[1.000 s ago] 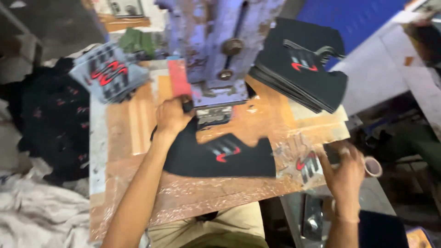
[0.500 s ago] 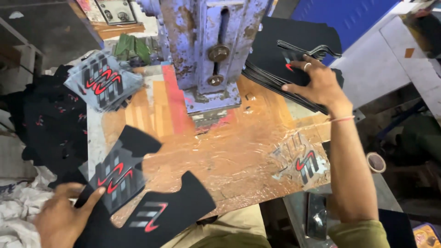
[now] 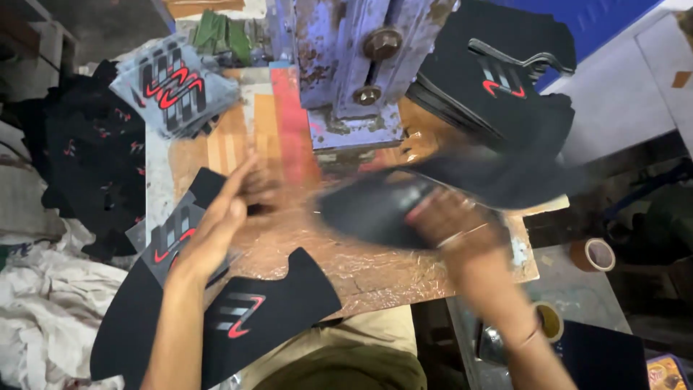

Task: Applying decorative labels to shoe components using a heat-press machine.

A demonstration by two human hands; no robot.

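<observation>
Centre frame: I see my right hand (image 3: 451, 217), motion-blurred, fingers pinching a black fabric piece (image 3: 375, 209) over the table (image 3: 375, 271) below the blue press (image 3: 354, 65); left hand (image 3: 224, 217), fingers spread flat, rests near the printed pieces (image 3: 173, 235) at left

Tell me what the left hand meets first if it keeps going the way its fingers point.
Probably the blue metal press; the left hand points up-right over the plastic-wrapped wooden board. Depth unclear.
</observation>
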